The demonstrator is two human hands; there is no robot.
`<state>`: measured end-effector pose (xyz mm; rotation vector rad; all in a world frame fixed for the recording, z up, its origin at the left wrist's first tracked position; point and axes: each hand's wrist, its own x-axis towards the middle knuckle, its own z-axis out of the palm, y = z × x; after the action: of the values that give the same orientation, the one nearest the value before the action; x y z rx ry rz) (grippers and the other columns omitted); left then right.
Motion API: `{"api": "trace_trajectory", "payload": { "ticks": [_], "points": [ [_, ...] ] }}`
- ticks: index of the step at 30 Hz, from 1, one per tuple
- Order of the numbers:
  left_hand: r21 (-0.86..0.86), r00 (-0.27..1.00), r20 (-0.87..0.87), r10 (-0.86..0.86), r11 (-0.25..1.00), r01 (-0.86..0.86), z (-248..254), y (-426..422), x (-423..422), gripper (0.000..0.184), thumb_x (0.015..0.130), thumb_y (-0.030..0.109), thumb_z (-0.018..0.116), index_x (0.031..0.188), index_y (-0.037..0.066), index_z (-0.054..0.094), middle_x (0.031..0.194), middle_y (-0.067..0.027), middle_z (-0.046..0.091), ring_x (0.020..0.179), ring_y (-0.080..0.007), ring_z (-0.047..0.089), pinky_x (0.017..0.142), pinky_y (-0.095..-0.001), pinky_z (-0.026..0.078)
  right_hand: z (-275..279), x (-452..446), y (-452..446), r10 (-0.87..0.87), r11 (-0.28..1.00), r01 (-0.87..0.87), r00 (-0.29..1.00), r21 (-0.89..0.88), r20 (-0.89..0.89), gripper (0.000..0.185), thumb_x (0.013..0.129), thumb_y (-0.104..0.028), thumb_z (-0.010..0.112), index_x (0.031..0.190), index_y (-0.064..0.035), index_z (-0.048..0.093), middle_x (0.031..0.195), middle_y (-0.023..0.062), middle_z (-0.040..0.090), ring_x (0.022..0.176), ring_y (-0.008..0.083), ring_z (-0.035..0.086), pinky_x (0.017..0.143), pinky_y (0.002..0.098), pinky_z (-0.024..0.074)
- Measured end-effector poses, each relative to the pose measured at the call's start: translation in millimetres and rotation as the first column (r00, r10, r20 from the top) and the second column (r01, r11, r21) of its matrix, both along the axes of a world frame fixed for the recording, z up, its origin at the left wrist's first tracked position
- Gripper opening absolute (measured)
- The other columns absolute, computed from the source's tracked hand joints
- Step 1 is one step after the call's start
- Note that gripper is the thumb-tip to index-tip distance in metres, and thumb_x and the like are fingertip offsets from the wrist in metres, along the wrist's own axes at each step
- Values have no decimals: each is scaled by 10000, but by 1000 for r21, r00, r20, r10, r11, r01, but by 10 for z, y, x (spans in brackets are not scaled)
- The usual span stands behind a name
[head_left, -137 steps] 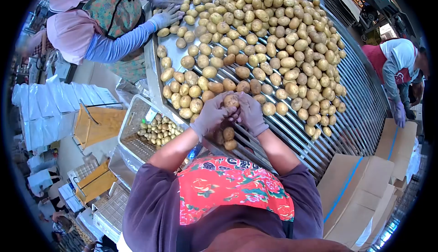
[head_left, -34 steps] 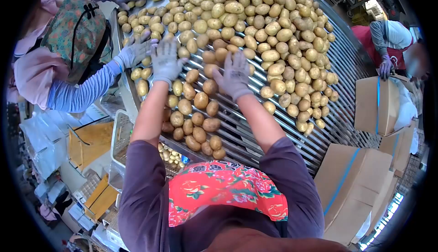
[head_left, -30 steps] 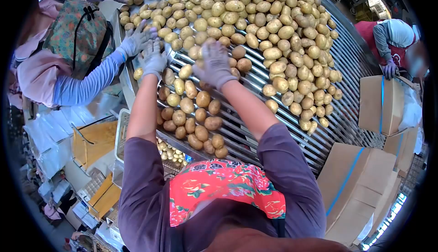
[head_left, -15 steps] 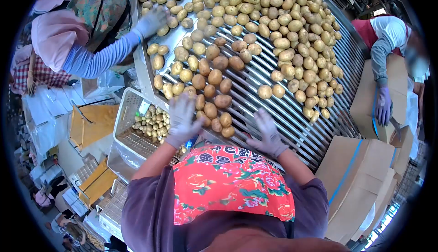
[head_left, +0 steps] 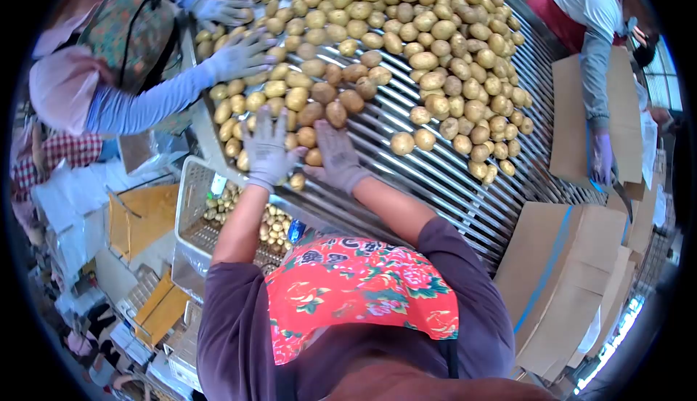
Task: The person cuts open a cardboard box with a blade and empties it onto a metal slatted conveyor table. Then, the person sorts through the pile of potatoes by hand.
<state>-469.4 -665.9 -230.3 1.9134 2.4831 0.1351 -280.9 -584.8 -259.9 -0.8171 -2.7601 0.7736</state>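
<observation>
Potatoes (head_left: 435, 59) lie in a broad heap on a slatted metal roller table (head_left: 428, 190). My left hand (head_left: 267, 152), in a pale glove, rests on the near edge of the heap with its fingers spread. Close beside it, my right hand (head_left: 335, 158), also gloved, lies with fingers stretched forward against some darker potatoes (head_left: 335, 112). A few potatoes show between the two hands. Neither hand is closed round a potato; those under the palms are hidden.
A co-worker's gloved hands (head_left: 243, 56) touch potatoes at the upper left. A white plastic crate (head_left: 190, 197) of small potatoes stands below the table's left edge. Cardboard boxes (head_left: 573, 256) line the right side, where another person's gloved hand (head_left: 601, 158) reaches down.
My right hand has swept left across the rollers to beside my left hand, pushing the darker potatoes leftward and away. The co-worker's second hand has come into view at the upper left.
</observation>
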Motion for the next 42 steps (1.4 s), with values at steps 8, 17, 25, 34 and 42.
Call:
{"api": "trace_trajectory", "payload": {
  "ticks": [8, 17, 25, 34, 42],
  "points": [
    [-26, 967, -80, 242, 969, -245, -325, 863, -980, 669, 974, 528, 503, 1576, 279, 349, 1635, -120, 311, 1523, -284, 259, 1208, -610, 88, 911, 1037, 1934, -300, 896, 442, 676, 44, -673, 375, 985, -134, 569, 1332, 6, 585, 1373, 175, 578, 1380, 319, 462, 1187, 436, 319],
    [-33, 886, -222, 408, 904, -425, -276, 1481, -1132, 733, 923, 591, 558, 1551, 247, 401, 1606, -128, 349, 1490, -304, 297, 1210, -519, 171, 646, 1896, 3583, -640, 686, 728, 619, 25, -454, 474, 992, -334, 624, 1379, -61, 606, 1603, 262, 303, 1529, 338, 221, 1238, 393, 169],
    [56, 949, -40, 313, 949, -311, -382, 1165, -939, 778, 918, 524, 577, 1571, 167, 350, 1607, -110, 371, 1517, -289, 262, 1234, -516, 71, 679, 1616, 3189, -635, 761, 613, 639, -212, -434, 438, 1013, -294, 577, 1373, -45, 600, 1559, 229, 395, 1537, 321, 192, 1243, 384, 172],
    [130, 946, 209, 248, 952, -278, -263, 503, -284, 695, 919, 439, 627, 1524, 160, 428, 1600, -217, 318, 1478, -376, 301, 1223, -545, 125, 598, 1091, 2690, -601, 796, 466, 686, -386, -411, 596, 1019, -378, 566, 1510, -71, 423, 1545, 196, 421, 1496, 318, 298, 1226, 361, 222],
    [135, 958, 248, 144, 974, -182, -96, 24, 129, 717, 883, 383, 679, 1521, 167, 433, 1553, -225, 381, 1441, -378, 353, 1200, -559, 174, 383, 80, 1786, -347, 930, 321, 927, -179, -143, 861, 919, -567, 627, 1552, -67, 326, 1584, 328, 259, 1489, 459, 243, 1226, 466, 205]
  ]
}}
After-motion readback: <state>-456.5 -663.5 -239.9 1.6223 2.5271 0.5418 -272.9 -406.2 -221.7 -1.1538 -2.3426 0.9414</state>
